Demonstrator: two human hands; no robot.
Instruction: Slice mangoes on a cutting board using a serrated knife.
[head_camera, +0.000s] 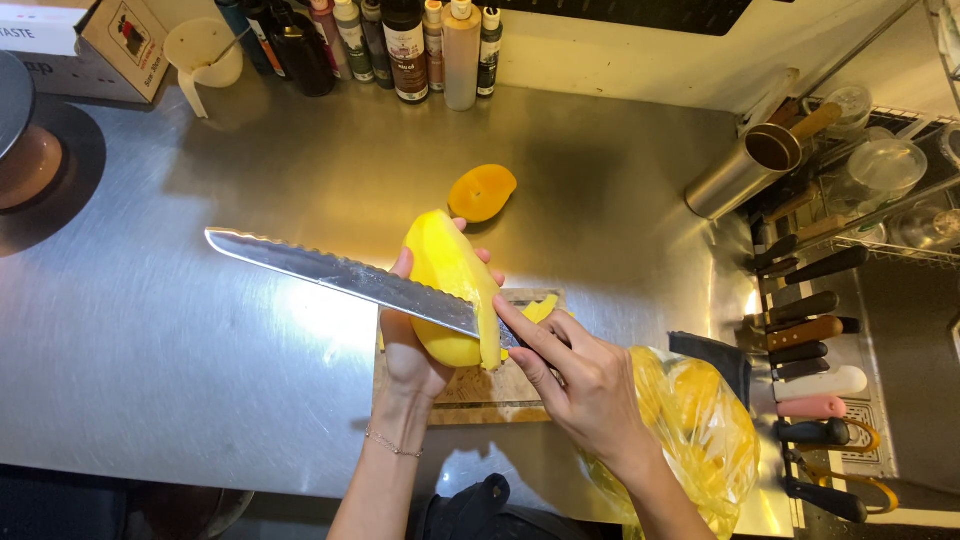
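Head view: left hand (410, 345) cups a peeled mango (450, 285) upright above a wooden cutting board (480, 390). Right hand (590, 385) grips a serrated knife (340, 275), blade set into the fruit's right side. A cut mango piece (482, 192) lies apart on the steel counter (200, 350).

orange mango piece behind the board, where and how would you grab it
The orange mango piece lies flat and alone on the steel counter, beyond the peeled mango that the left hand holds against the serrated knife in the right hand. Probably best pinched across its short width from above: its low oval shape offers long edges, and nothing crowds it.
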